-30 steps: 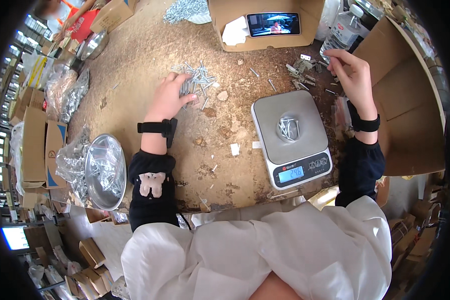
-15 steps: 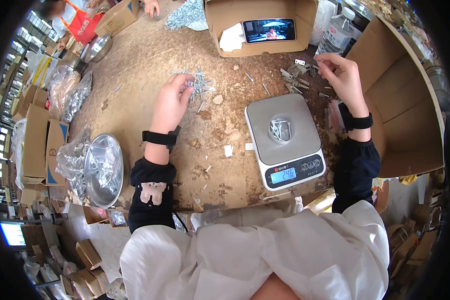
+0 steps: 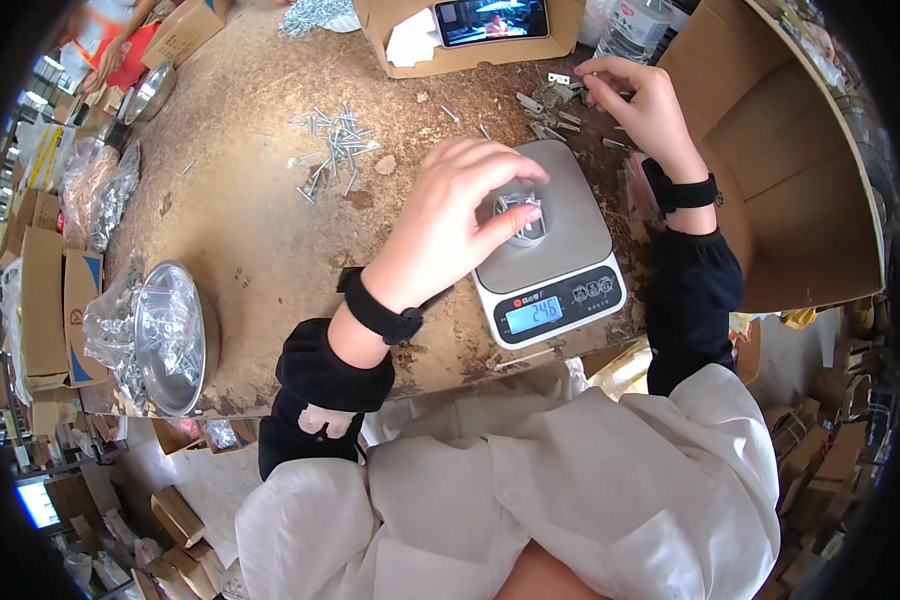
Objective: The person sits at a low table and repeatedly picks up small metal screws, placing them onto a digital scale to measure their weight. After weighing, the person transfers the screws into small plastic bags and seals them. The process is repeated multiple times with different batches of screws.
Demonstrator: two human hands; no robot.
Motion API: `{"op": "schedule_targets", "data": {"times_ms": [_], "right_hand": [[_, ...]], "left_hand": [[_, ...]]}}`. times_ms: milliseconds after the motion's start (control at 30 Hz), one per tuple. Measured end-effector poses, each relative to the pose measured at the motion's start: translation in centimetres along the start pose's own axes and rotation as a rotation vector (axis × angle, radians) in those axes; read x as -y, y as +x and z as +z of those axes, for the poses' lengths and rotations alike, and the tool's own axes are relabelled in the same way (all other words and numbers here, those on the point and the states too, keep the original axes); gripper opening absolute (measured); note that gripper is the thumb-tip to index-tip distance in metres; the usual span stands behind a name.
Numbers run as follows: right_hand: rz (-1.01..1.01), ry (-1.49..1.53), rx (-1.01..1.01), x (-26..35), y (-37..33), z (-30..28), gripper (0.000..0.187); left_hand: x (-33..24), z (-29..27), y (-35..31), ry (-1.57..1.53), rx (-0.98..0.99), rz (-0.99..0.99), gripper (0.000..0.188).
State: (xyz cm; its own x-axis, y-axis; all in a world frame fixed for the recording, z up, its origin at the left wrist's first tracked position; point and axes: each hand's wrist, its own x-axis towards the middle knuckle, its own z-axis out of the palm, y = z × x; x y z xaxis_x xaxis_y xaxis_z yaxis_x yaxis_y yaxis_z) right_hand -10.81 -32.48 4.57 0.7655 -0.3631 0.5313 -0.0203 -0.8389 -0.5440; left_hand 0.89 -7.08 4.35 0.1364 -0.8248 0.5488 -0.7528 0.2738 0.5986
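Note:
A white kitchen scale (image 3: pixel 612 290) with a steel top and a lit display stands at the table's front. On its top sits a small round cup (image 3: pixel 530 238) of screws. My left hand (image 3: pixel 450 215) reaches over the cup, thumb and fingers apart around its upper side; whether they touch it is unclear. Left of the scale lies a loose pile of silver screws (image 3: pixel 340 142). My right hand (image 3: pixel 642 100) is beyond the scale, fingertips drawn together beside small metal pieces (image 3: pixel 562 115); anything between them is too small to make out.
A cardboard box (image 3: pixel 390 60) at the back holds a phone (image 3: pixel 490 20) playing video. A clear bottle (image 3: pixel 632 30) stands beside it. A large open carton (image 3: pixel 790 170) borders the right. On the left are a steel bowl (image 3: pixel 208 335) of plastic bags and another person's arm (image 3: pixel 120 45).
My left hand has moved right and nearer, from the screw pile to the cup on the scale. My right hand stays by the metal pieces. The view has shifted slightly.

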Motion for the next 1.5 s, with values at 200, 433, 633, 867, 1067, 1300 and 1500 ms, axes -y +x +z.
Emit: {"op": "schedule_targets", "data": {"times_ms": [200,433,633,867,1067,1300,1500], "right_hand": [[-0.028,-0.007,-0.031,-0.2,0.1,-0.3,0.015],[-0.052,-0.020,-0.056,-0.9,-0.1,-0.5,0.016],[-0.060,-0.022,-0.024,-1.0,-0.1,-0.2,0.017],[-0.066,-0.044,0.032,-1.1,-0.2,0.1,0.017],[-0.022,-0.038,0.069,-0.5,-0.2,0.3,0.017],[-0.040,-0.048,0.073,-1.0,-0.2,0.5,0.016],[-0.008,-0.058,0.123,-0.8,-0.2,0.7,0.015]], "left_hand": [[1.0,-3.6,-1.6,-0.080,-0.208,-0.228,0.011],[4.2,-5.2,-4.7,0.371,0.204,-0.432,0.030],[3.9,-3.4,-4.4,0.347,0.266,-0.244,0.037],[3.3,-2.3,-4.2,0.325,0.306,-0.357,0.032],[2.7,-3.6,-4.0,0.301,0.414,-0.517,0.027],[4.6,-6.8,-6.1,0.455,0.174,-0.464,0.051],[6.0,-7.3,-7.2,0.670,0.158,-0.537,0.095]]}}
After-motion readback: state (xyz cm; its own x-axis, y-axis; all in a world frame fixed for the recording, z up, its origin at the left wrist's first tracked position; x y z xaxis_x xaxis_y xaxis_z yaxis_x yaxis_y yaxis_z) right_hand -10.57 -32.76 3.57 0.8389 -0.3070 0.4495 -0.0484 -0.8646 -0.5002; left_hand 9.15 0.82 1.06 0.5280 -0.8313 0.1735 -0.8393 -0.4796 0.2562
